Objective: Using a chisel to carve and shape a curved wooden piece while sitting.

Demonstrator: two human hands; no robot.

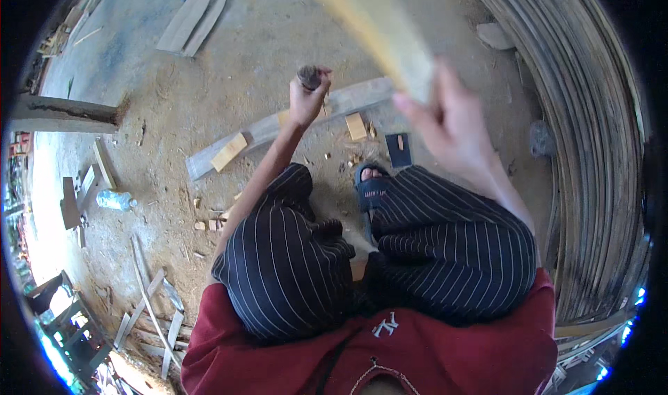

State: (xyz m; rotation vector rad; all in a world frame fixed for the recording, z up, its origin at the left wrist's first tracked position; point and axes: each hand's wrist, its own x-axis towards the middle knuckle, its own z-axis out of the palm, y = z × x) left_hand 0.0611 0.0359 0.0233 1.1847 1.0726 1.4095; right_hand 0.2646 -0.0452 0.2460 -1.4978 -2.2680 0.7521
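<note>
My left hand (307,103) is closed round an upright tool with a dark, rounded end (309,77), likely a handle; a thin part shows below the fist, above a long grey plank (264,141) lying on the ground. Small light wood blocks (229,151) rest on the plank, one partly behind my left hand. My right hand (445,120) grips a pale length of wood (386,29), raised and blurred, running up out of view. Near my sandalled foot lie wood chips and a dark flat rectangle (398,150) with a small piece on it.
Long stacked boards (584,137) line the right side. A wooden post (66,113) stands at the left, near a plastic bottle (116,200) and scrap wood (149,304). Two shaped boards (195,19) lie at upper left. A dark chair-like object (59,318) sits at lower left.
</note>
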